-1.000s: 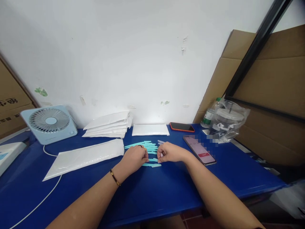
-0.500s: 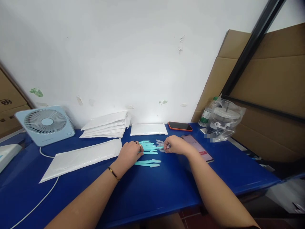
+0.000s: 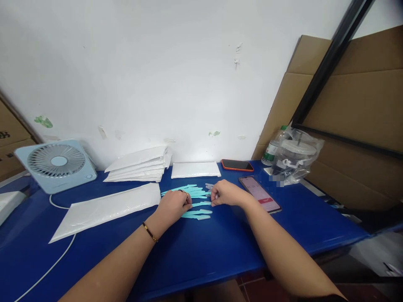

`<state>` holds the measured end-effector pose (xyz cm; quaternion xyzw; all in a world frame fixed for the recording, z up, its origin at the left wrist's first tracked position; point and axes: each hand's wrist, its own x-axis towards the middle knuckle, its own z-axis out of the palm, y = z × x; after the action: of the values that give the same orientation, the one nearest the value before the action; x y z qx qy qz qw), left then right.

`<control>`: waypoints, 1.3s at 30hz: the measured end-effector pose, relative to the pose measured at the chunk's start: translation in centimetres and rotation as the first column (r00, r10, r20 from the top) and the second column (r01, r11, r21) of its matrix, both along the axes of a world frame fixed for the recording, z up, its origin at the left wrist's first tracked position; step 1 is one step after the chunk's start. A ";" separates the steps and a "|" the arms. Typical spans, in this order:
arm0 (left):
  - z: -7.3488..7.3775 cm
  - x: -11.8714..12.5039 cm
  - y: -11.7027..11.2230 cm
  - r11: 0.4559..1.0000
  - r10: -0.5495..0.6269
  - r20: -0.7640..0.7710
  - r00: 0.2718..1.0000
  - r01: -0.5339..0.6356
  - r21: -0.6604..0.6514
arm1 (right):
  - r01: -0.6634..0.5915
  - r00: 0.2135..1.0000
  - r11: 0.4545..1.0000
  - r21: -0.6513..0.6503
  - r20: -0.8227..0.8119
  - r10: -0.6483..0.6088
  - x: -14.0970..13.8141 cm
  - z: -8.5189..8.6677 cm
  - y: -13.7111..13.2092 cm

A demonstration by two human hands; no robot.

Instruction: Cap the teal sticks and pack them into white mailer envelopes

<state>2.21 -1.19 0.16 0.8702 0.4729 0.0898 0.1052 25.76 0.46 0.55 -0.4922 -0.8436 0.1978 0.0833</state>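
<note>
Several thin turquoise strips (image 3: pixel 192 192) lie in a loose pile on the blue table (image 3: pixel 201 247), with two more strips (image 3: pixel 197 214) a little nearer me. My left hand (image 3: pixel 174 205) rests curled on the table, its fingertips pressed on one end of a turquoise strip (image 3: pixel 201 204). My right hand (image 3: pixel 225 193) is curled in a pinch at the other end of that strip. A few pale grey pieces (image 3: pixel 209 185) lie just beyond my right hand. A ring and a bracelet are on my left hand and wrist.
A long white padded envelope (image 3: pixel 108 209) lies left of the strips; a stack of envelopes (image 3: pixel 138 169) and one more (image 3: pixel 195 170) sit by the wall. Light blue fan (image 3: pixel 56 165) far left with its cable. Two phones (image 3: pixel 258 193) (image 3: pixel 236 165), a bagged container (image 3: pixel 294 157), cardboard at right.
My right hand came back from the grey pieces toward me and now pinches the strip's right end. My left hand shifted slightly nearer to hold the strip's left end.
</note>
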 end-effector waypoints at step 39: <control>-0.2 -2.5 2.6 0.981 0.097 0.156 0.983 -0.122 0.154 | 0.151 0.956 0.986 -0.077 -0.241 -0.165 3.7 0.2 1.3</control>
<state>-0.30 1.39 -0.02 0.8394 0.5023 0.1977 0.0635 29.45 1.75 0.75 -0.5317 -0.7786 0.2746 0.1887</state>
